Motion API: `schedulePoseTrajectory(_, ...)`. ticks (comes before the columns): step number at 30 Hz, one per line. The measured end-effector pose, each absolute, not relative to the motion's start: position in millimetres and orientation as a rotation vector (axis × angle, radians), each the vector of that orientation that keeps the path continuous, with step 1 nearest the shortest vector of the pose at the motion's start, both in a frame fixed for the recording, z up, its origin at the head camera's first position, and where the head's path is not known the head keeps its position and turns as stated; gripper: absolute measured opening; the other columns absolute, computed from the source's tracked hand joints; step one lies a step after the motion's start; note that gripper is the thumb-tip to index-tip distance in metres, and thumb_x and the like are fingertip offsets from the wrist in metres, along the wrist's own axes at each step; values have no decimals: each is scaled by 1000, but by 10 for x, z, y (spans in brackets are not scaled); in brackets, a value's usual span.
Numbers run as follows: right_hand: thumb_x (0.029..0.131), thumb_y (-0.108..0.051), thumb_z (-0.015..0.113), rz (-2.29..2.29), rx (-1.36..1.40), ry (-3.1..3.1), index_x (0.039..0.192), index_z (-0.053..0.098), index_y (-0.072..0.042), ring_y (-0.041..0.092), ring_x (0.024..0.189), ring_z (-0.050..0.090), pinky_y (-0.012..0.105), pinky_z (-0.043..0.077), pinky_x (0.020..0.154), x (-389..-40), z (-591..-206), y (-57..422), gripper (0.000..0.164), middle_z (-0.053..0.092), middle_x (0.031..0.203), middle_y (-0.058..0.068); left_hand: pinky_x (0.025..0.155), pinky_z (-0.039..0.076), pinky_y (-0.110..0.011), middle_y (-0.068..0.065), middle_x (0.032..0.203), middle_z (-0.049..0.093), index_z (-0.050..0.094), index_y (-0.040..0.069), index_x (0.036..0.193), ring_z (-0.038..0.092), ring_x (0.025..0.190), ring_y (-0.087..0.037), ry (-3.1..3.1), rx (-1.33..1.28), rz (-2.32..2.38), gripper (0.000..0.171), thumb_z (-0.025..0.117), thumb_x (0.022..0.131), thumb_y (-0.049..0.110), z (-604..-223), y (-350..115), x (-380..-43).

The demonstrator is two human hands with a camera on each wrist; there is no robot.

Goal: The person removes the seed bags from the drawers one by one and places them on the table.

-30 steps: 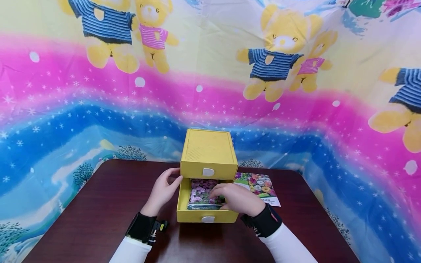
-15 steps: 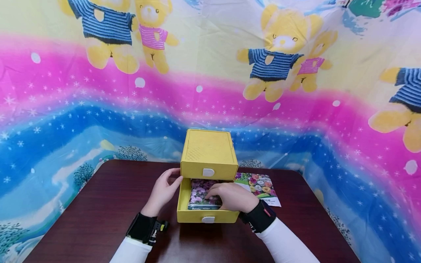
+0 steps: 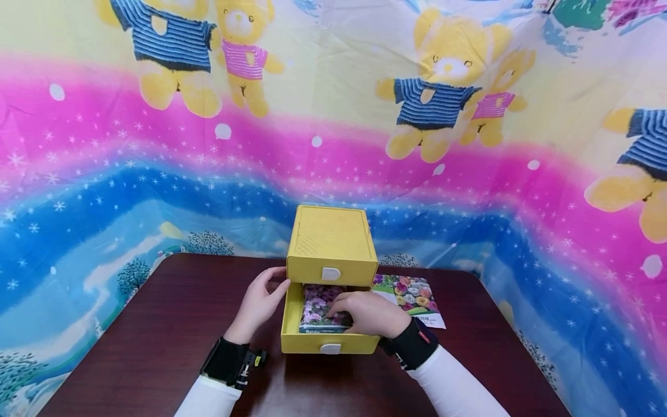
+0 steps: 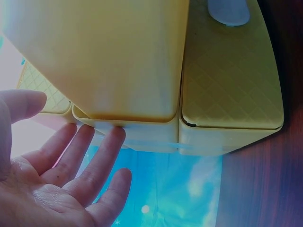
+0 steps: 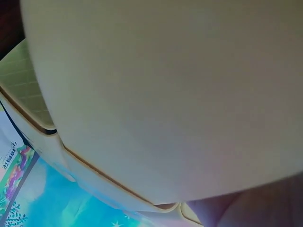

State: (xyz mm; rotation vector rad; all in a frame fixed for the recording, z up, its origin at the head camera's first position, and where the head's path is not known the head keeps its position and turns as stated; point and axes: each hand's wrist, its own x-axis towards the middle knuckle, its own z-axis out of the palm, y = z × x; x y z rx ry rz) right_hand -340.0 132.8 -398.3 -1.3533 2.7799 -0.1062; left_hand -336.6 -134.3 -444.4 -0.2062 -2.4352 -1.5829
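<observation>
Drawer [image 3: 304,344] pulled out, flower-print packet [image 3: 315,303] inside; upper drawer [image 3: 307,270] closed.

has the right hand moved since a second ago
Yes, slightly: the right hand has shifted a little to the left, judged against the upper white handle on the yellow box.

Indoor nook: table [image 3: 156,336], bear-print cloth [image 3: 323,116]

Yellow drawer [image 3: 302,344], pink-purple flowered packet [image 3: 315,307]
</observation>
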Motion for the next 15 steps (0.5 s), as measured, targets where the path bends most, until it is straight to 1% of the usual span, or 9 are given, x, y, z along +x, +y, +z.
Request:
schedulePoseTrajectory(4, 89, -25, 81, -126, -1347, 2778, 118, 77, -22, 9, 111, 66, 28, 56, 93, -3406, -3984, 1348, 29, 72, 119, -6, 89, 55, -42, -12, 141, 58, 58, 11, 141, 66, 106, -27, -2437, -213, -1573, 41, 62, 103, 25, -4442, -1349, -3358)
schedulePoseTrajectory(6, 91, -21, 77, -148, -1352, 2781, 117, 77, -22, 8, 108, 67, 26, 56, 89, -3409, -3991, 1363, 26, 72, 118, -6, 89, 55, -42, -13, 141, 58, 58, 11, 141, 66, 106, -27, -2436, -216, -1568, 41, 62, 103, 25, -4442, -1349, -3358)
schedulePoseTrajectory(8, 93, -18, 73, -185, -1358, 2786, 115, 78, -22, 4, 100, 67, 22, 55, 80, -3410, -3996, 1379, 23, 74, 115, -7, 89, 55, -42, -12, 141, 58, 58, 11, 141, 66, 106, -27, -2436, -212, -1572, 41, 63, 103, 25, -4440, -1345, -3357)
schedulePoseTrajectory(9, 94, -17, 71, -206, -1361, 2790, 114, 78, -22, 2, 93, 65, 20, 52, 74, -3409, -3999, 1386, 22, 74, 113, -7, 89, 55, -42, -12, 141, 58, 58, 11, 141, 66, 106, -27, -2435, -213, -1573, 41, 63, 103, 25, -4441, -1345, -3356)
schedulePoseTrajectory(12, 95, -15, 65, -287, -1374, 2811, 110, 80, -21, -2, 69, 55, 18, 38, 59, -3398, -3989, 1402, 21, 76, 107, -6, 90, 55, -43, -12, 141, 58, 58, 12, 141, 66, 107, -27, -2434, -212, -1580, 41, 63, 103, 25, -4441, -1343, -3355)
schedulePoseTrajectory(14, 97, -14, 63, -316, -1395, 2838, 108, 80, -20, -3, 61, 48, 17, 33, 56, -3385, -3976, 1409, 21, 76, 105, -6, 90, 55, -43, -11, 142, 57, 58, 12, 141, 66, 107, -28, -2432, -208, -1586, 41, 63, 103, 25, -4441, -1344, -3351)
schedulePoseTrajectory(15, 98, -14, 62, -325, -1403, 2857, 108, 80, -20, -3, 60, 47, 17, 33, 56, -3377, -3970, 1413, 21, 76, 104, -5, 91, 55, -43, -12, 142, 57, 58, 12, 141, 66, 108, -28, -2431, -210, -1586, 41, 63, 103, 25, -4442, -1344, -3350)
